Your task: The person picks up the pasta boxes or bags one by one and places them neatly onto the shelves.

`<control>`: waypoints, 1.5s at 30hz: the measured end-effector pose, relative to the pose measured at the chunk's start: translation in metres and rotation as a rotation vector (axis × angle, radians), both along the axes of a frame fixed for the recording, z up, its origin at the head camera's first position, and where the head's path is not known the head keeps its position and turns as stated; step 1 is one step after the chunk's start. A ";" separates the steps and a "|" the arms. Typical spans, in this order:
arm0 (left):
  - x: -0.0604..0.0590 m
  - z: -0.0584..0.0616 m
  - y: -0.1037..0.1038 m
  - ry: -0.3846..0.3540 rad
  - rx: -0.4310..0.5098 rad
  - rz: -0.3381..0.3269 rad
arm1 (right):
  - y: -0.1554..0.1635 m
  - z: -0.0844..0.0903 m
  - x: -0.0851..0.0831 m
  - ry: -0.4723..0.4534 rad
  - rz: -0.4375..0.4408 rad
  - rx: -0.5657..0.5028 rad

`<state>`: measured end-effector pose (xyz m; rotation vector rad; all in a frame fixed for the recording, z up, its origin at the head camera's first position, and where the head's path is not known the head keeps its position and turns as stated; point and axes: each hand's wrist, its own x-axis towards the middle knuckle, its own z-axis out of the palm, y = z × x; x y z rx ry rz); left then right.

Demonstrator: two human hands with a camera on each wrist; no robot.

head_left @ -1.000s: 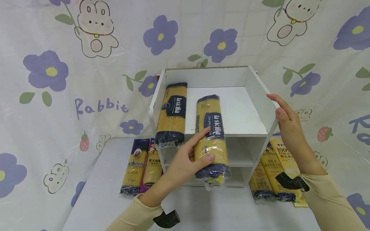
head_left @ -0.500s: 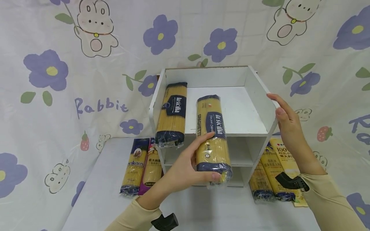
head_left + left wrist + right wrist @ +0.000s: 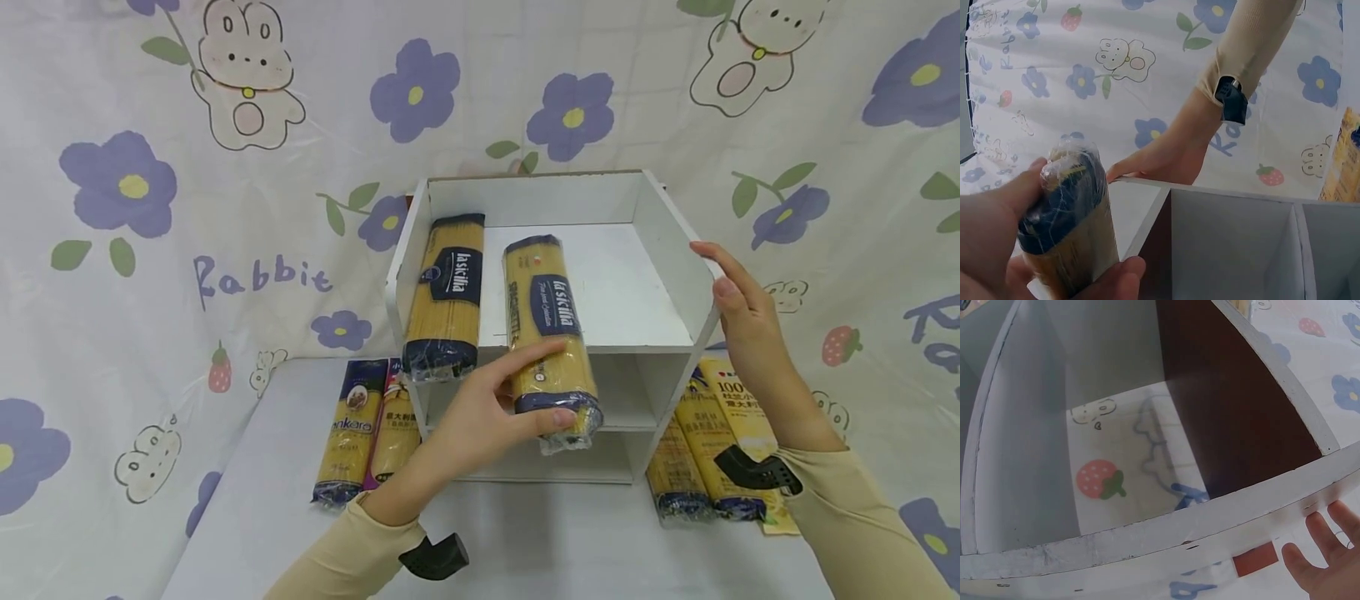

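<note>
My left hand [image 3: 480,425] grips the lower end of a clear-wrapped spaghetti pack [image 3: 542,312] with a navy label and navy ends. The pack tilts up over the front edge of the white shelf unit's [image 3: 622,287] top level. In the left wrist view, thumb and fingers hold both sides of the spaghetti pack [image 3: 1075,215]; part of it is hidden by the hand. A second, similar spaghetti pack [image 3: 447,292] lies along the left wall of that level. My right hand [image 3: 750,325] rests on the right side wall's edge, its fingers extended.
On the white table [image 3: 255,467], pasta packs lie left of the unit, including a navy-topped pack [image 3: 351,429]. Several more, including a yellow pack [image 3: 716,442], lie on the right. Lower compartments [image 3: 622,392] open below the top level. A patterned curtain [image 3: 480,100] hangs behind.
The held spaghetti pack has moved up and slightly farther over the top level, with my left hand following. My right hand has stayed on the side wall.
</note>
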<state>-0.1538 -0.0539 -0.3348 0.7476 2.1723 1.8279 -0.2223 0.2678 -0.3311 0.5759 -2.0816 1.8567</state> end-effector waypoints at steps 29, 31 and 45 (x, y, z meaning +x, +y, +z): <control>0.049 0.002 -0.009 -0.015 0.353 -0.484 | -0.001 0.000 0.001 0.026 -0.003 0.003; 0.047 -0.001 -0.008 -0.035 0.371 -0.466 | -0.002 -0.001 0.000 0.022 -0.001 -0.004; 0.039 -0.004 -0.005 -0.018 0.385 -0.458 | -0.002 -0.002 0.000 0.030 0.002 -0.004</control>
